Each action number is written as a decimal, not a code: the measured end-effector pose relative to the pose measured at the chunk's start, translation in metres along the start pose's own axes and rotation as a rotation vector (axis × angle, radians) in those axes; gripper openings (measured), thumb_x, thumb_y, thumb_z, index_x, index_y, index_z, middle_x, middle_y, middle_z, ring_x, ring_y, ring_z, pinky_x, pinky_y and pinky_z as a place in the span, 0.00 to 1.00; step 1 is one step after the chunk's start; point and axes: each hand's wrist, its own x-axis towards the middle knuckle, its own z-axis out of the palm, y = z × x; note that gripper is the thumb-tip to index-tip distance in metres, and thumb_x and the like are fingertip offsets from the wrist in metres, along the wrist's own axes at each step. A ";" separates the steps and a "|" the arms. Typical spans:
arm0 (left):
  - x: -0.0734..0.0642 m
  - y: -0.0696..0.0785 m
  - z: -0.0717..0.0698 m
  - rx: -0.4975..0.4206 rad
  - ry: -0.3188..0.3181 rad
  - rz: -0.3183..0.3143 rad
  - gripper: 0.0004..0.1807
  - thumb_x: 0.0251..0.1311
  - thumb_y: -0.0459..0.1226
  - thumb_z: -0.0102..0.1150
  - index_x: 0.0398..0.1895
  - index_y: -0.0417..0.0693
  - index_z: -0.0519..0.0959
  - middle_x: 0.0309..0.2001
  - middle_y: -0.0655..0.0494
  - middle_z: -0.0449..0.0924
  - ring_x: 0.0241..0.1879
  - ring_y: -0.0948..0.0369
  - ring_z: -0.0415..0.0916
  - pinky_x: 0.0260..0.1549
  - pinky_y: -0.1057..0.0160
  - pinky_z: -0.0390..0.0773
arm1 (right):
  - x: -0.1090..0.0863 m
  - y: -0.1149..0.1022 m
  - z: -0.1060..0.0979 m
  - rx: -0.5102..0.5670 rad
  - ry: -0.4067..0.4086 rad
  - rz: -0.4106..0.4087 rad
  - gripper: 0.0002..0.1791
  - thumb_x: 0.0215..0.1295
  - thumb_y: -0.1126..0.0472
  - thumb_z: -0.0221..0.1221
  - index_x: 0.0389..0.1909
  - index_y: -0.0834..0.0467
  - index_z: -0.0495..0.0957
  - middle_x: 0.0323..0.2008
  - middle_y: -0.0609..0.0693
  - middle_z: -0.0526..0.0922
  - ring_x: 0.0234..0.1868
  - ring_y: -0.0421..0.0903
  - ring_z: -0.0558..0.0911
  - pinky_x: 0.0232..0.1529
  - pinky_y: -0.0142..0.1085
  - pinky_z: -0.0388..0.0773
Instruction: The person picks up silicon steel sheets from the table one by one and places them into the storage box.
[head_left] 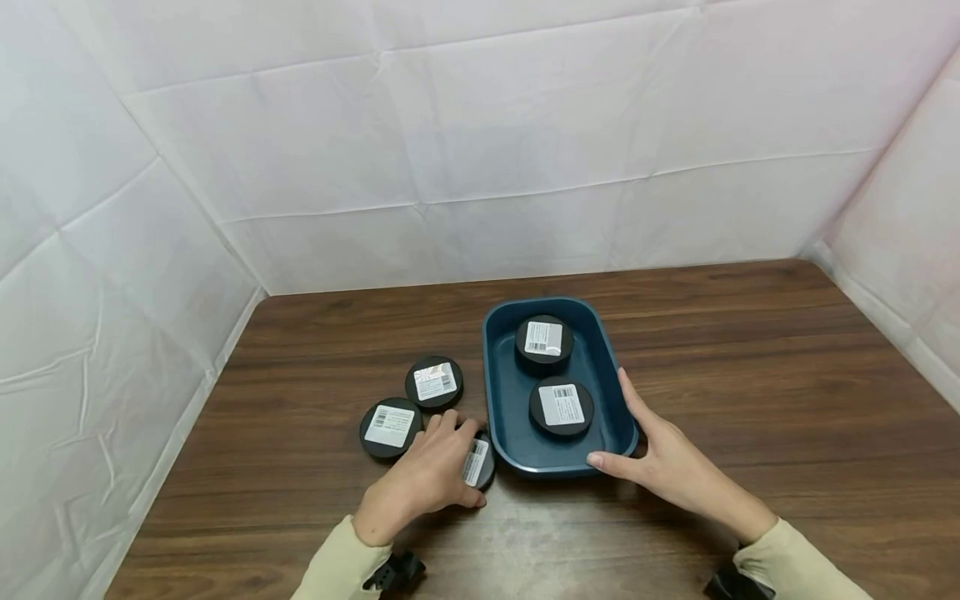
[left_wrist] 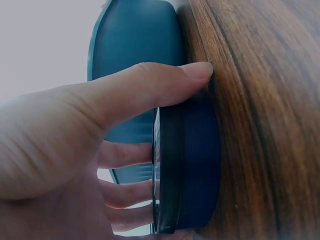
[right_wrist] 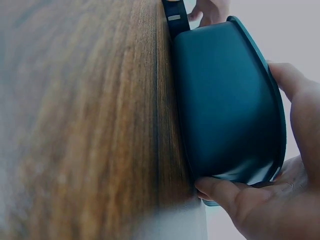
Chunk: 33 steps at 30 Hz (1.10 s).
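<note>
My left hand (head_left: 431, 471) holds a flat round black container (head_left: 480, 465) by its sides, thumb nearest me and fingers around the far side; a white label shows on top. In the left wrist view this container (left_wrist: 187, 170) sits at the wood surface, beside the blue tray. My right hand (head_left: 667, 462) grips the near right corner of the blue rectangular tray (head_left: 517, 457), its thumb on the front rim and fingers along the right side. Inside the tray lie two more labelled black containers, one at the back (head_left: 543, 343) and one in front (head_left: 561, 408).
Left of the tray, two more round black containers stand on the table, one farther back (head_left: 434, 383) and one nearer (head_left: 391, 428). The brown wooden table (head_left: 750, 358) is bounded by white cloth walls (head_left: 487, 150) at the back and sides.
</note>
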 end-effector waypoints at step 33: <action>-0.002 0.000 -0.012 0.008 0.104 -0.026 0.44 0.40 0.41 0.76 0.66 0.41 0.73 0.58 0.40 0.74 0.54 0.45 0.71 0.51 0.44 0.76 | 0.001 0.001 0.000 0.031 -0.008 0.009 0.64 0.60 0.39 0.68 0.81 0.41 0.29 0.72 0.67 0.65 0.46 0.45 0.80 0.42 0.31 0.76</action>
